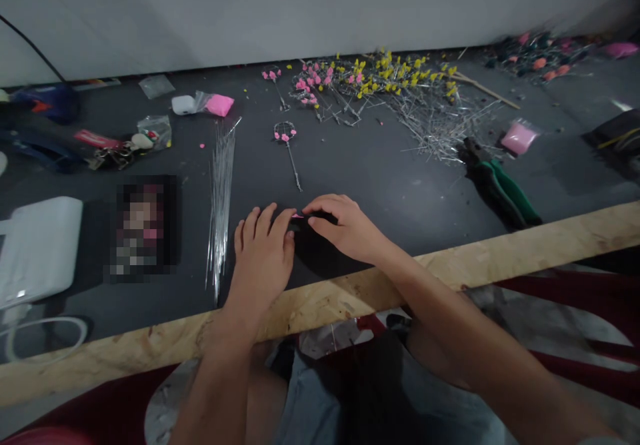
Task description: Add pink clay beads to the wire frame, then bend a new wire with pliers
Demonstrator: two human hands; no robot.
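Hands low in the middle of the frame, meeting on a dark table top (390,178) just above its pale wooden edge (500,258). Left hand (263,248) palm down, fingers spread and lightly curled, thumb and forefinger tips pressed toward a small pink piece (298,216). Right hand (343,225) arched over from the right, fingertips pinched down at the same spot; pink piece caught between the two hands, whether truly gripped or only pressed to the surface impossible to tell. Just above the hands, a wire stem with pink buds (287,145), lying apart from them. To the left of centre, a bundle of straight silver wires (221,192) running up the frame. Upper centre, a tangled heap of wire flowers in pink and yellow (370,82). Right of the hands, well apart, green-handled pliers (500,188), and beyond them a small bag of pink material (519,137).
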